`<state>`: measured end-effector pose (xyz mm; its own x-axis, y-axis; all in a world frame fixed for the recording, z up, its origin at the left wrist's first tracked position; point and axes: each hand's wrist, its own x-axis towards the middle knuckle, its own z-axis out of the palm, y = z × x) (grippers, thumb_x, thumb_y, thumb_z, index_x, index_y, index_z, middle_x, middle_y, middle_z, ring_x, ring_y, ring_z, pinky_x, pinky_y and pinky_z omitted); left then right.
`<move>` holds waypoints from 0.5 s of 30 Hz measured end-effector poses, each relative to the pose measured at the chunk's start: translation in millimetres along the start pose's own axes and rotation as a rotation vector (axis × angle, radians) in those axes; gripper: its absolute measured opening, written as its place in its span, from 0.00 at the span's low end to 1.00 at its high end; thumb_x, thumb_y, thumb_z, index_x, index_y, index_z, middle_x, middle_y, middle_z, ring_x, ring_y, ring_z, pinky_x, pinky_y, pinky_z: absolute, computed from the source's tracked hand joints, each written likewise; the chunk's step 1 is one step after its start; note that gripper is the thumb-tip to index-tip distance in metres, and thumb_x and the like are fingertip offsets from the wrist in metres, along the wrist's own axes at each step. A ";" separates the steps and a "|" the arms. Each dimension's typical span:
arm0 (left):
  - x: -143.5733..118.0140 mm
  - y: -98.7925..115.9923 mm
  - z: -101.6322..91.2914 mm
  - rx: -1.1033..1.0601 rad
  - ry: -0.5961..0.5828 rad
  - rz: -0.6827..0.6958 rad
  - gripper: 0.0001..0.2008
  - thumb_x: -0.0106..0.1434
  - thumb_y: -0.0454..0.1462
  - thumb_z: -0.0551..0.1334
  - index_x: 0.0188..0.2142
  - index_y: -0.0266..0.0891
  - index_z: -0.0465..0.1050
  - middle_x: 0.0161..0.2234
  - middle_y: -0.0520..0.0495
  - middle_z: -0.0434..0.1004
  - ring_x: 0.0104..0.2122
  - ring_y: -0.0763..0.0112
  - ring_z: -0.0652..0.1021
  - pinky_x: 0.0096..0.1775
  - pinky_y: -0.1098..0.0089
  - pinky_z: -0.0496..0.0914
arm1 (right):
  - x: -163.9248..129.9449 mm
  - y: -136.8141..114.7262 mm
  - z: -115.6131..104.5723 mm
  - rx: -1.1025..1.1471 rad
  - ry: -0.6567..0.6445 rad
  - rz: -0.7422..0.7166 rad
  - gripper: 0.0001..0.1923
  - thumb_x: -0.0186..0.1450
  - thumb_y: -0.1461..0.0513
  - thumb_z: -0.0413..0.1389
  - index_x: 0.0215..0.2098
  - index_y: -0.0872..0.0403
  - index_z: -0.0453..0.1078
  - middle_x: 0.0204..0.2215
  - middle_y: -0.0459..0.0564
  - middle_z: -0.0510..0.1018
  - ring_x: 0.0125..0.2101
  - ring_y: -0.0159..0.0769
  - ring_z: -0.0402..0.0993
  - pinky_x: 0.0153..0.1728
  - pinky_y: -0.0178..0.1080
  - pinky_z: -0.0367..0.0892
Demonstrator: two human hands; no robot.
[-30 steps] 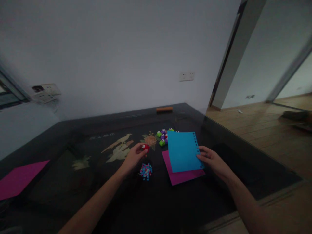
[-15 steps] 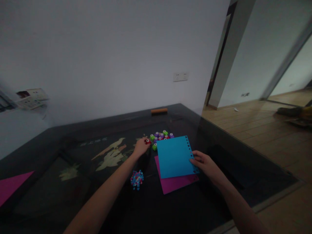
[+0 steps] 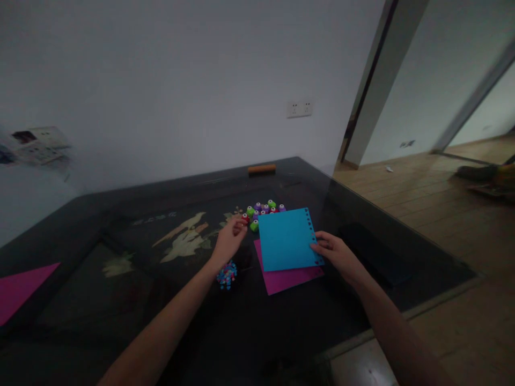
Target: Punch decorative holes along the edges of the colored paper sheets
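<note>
Left hand (image 3: 227, 242) reaches forward, fingers half-curled, grip loose, fingertips at the red punch (image 3: 245, 217) by the punch cluster (image 3: 263, 209). Right hand (image 3: 337, 255) pinches blue sheet (image 3: 286, 238) edge, over pink sheet (image 3: 290, 279) on desk (image 3: 100, 300).

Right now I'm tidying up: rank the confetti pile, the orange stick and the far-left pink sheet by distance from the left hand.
1. Confetti pile, just below the left hand.
2. Orange stick, at the table's back edge.
3. Pink sheet, far left.

We face a plain grey wall (image 3: 161, 80) with a socket (image 3: 299, 109) at upper centre; a wooden floor (image 3: 422, 203) runs right — beyond a doorframe (image 3: 378, 75) — and the light is dim.
</note>
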<state>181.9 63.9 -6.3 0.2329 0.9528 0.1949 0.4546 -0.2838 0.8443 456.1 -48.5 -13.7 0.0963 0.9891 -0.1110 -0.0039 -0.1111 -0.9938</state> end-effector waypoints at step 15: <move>-70.3 25.4 14.9 -0.474 -0.183 -0.184 0.17 0.54 0.39 0.62 0.34 0.43 0.52 0.21 0.59 0.70 0.19 0.74 0.73 0.24 0.73 0.66 | 0.0 -0.2 14.9 -0.057 -0.008 -0.004 0.21 0.50 0.53 0.65 0.37 0.55 0.69 0.22 0.42 0.74 0.22 0.30 0.68 0.26 0.34 0.64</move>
<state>189.9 -11.9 -6.0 0.3510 0.9358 -0.0320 0.0740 0.0064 0.9972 441.3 -47.0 -13.7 0.0878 0.9903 -0.1076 0.0532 -0.1125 -0.9922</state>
